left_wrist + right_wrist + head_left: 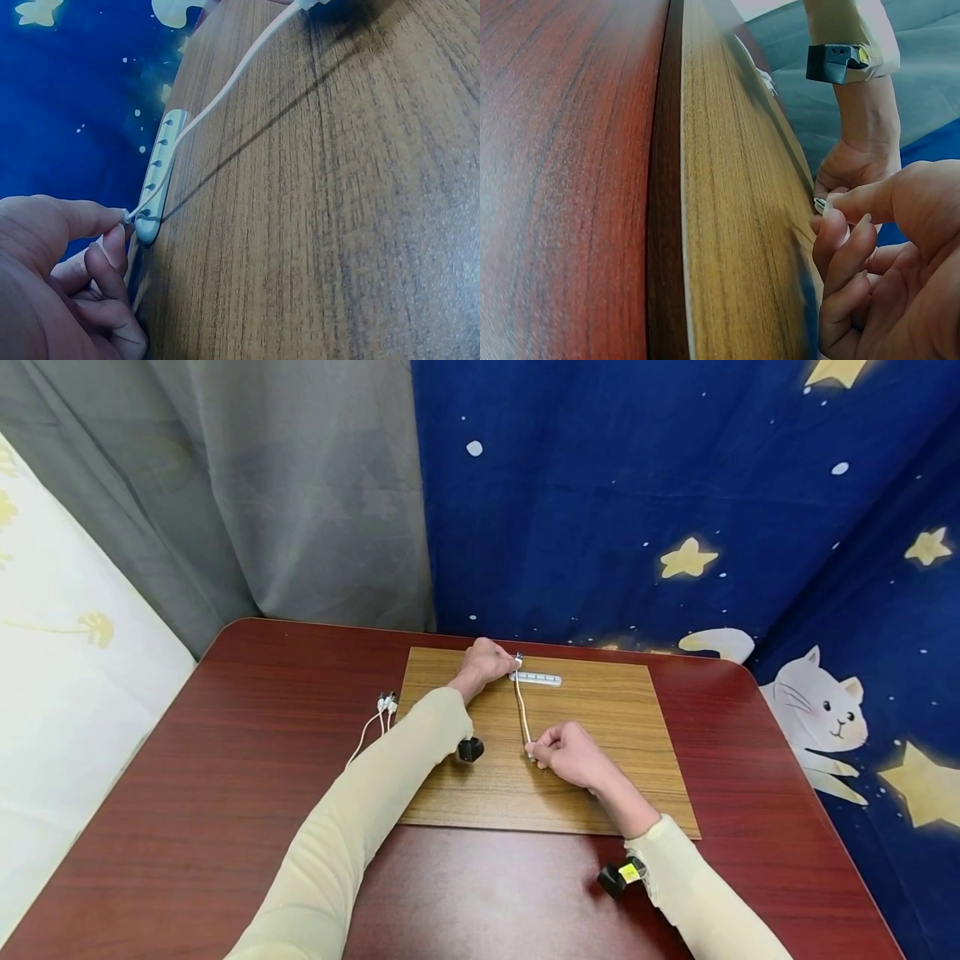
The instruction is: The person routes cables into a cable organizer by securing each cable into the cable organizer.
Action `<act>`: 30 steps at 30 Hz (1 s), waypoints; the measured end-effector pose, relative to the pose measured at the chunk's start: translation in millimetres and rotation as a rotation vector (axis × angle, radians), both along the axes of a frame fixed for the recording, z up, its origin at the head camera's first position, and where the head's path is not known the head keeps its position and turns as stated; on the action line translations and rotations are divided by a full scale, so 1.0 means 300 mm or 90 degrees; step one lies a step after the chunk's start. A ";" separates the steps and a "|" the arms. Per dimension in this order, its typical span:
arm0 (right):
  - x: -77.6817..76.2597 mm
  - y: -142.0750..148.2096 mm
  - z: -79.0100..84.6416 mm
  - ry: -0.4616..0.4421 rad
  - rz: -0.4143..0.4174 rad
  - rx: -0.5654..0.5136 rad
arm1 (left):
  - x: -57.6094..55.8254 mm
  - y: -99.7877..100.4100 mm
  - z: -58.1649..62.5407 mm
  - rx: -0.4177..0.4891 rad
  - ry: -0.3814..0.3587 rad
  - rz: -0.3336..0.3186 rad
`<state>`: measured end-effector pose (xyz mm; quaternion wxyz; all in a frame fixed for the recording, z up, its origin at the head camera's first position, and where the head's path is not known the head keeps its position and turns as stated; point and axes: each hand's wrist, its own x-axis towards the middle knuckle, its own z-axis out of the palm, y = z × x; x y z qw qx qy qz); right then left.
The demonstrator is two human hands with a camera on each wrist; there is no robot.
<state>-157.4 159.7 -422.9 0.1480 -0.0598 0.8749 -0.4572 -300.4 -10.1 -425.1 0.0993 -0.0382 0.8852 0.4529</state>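
A short white cable is stretched between both hands over a wooden board. My left hand pinches its far end by the plug, beside the left end of a white slotted cable clip strip. In the left wrist view the cable runs above the strip, near the slot closest to the left fingers; whether it sits in that slot I cannot tell. With thumb and forefinger my right hand pinches the near end, which the right wrist view shows as a small white tip.
Several more white cables with plugs lie left of the board, partly behind the left sleeve. The wood-grain board lies on a dark red table. Grey and blue curtains hang behind the table's far edge.
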 end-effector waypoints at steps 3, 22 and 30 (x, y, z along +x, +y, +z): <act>0.001 0.003 -0.004 0.001 0.001 0.003 | 0.000 0.002 -0.005 -0.006 0.002 0.000; -0.003 0.020 -0.020 0.006 0.009 0.014 | -0.001 0.022 0.001 -0.092 -0.008 -0.010; -0.005 0.018 -0.018 0.001 0.010 0.025 | 0.003 0.017 0.004 -0.102 -0.001 -0.023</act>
